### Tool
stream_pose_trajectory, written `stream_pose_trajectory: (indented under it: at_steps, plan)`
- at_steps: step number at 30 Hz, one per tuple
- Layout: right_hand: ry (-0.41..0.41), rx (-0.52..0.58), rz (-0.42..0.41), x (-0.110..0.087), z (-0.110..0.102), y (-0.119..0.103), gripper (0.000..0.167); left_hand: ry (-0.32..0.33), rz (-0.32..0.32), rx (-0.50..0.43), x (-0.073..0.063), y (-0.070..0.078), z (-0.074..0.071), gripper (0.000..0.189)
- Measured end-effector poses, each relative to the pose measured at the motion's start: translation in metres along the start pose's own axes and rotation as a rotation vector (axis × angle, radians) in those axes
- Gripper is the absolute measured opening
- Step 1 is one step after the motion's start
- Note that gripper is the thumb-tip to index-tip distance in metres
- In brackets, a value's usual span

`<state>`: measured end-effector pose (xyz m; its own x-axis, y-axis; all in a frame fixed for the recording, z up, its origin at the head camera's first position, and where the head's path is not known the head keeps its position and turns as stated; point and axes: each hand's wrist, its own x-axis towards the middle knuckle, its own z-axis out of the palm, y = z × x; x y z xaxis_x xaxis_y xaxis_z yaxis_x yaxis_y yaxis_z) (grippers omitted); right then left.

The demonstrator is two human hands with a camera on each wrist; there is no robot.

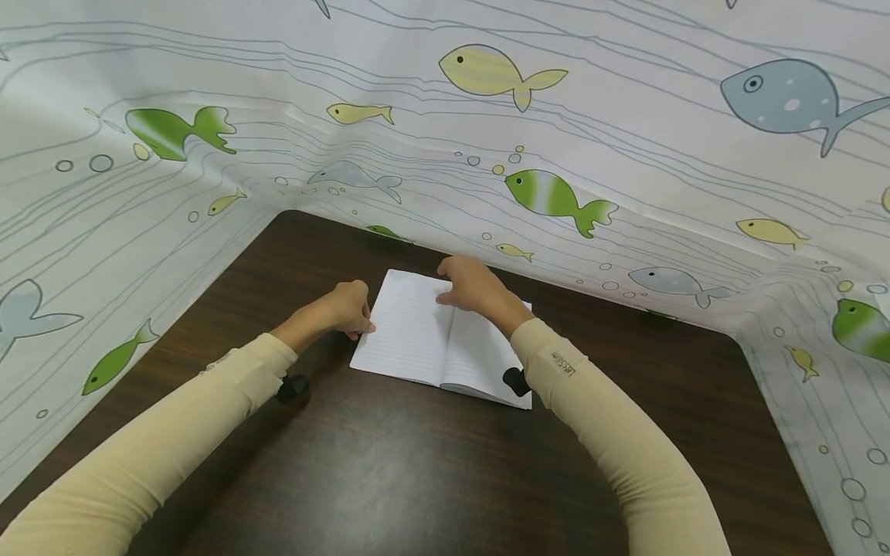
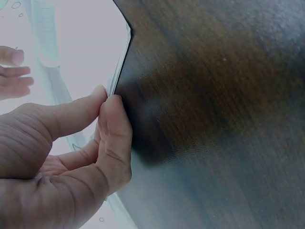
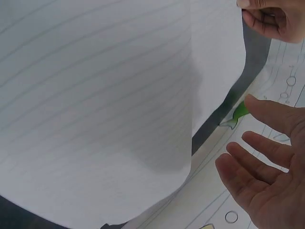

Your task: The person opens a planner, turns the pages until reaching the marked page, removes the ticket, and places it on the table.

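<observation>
An open notebook (image 1: pixel 413 324) with white lined pages lies on the dark wooden table. At its left edge my left hand (image 1: pixel 351 309) pinches the pages between thumb and fingers; the left wrist view shows that thumb (image 2: pixel 78 114) on top and the fingers underneath. My right hand (image 1: pixel 476 286) is over the far part of the notebook, near the centre fold. In the right wrist view the right hand (image 3: pixel 267 167) has its fingers spread and slightly bent, holding nothing, beside a lined page (image 3: pixel 109 105).
The brown table (image 1: pixel 389 471) extends in front of the notebook. A white sheet printed with fish (image 1: pixel 549 193) hangs along the back and both sides. Black pieces (image 1: pixel 516 381) sit at both wrists, below the cream sleeves.
</observation>
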<state>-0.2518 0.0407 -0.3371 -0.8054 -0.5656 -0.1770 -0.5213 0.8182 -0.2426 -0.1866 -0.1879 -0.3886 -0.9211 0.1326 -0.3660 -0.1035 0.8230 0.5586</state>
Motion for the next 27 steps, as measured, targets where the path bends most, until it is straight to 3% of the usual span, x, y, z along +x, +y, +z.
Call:
stream_pose_trajectory:
  at_steps: [11, 20, 27]
  plan:
    - [-0.001, 0.037, 0.097, -0.006, -0.018, 0.031, 0.058, 0.007, 0.003, -0.017, 0.0, 0.0, 0.0, 0.019]
    - [0.011, 0.028, 0.162, -0.01, -0.019, 0.055, 0.059, 0.005, -0.009, -0.032, 0.004, -0.002, 0.001, 0.021]
    - [0.025, 0.092, 0.221, -0.013, -0.017, 0.07, 0.06, 0.004, -0.024, -0.035, 0.003, 0.0, 0.001, 0.022]
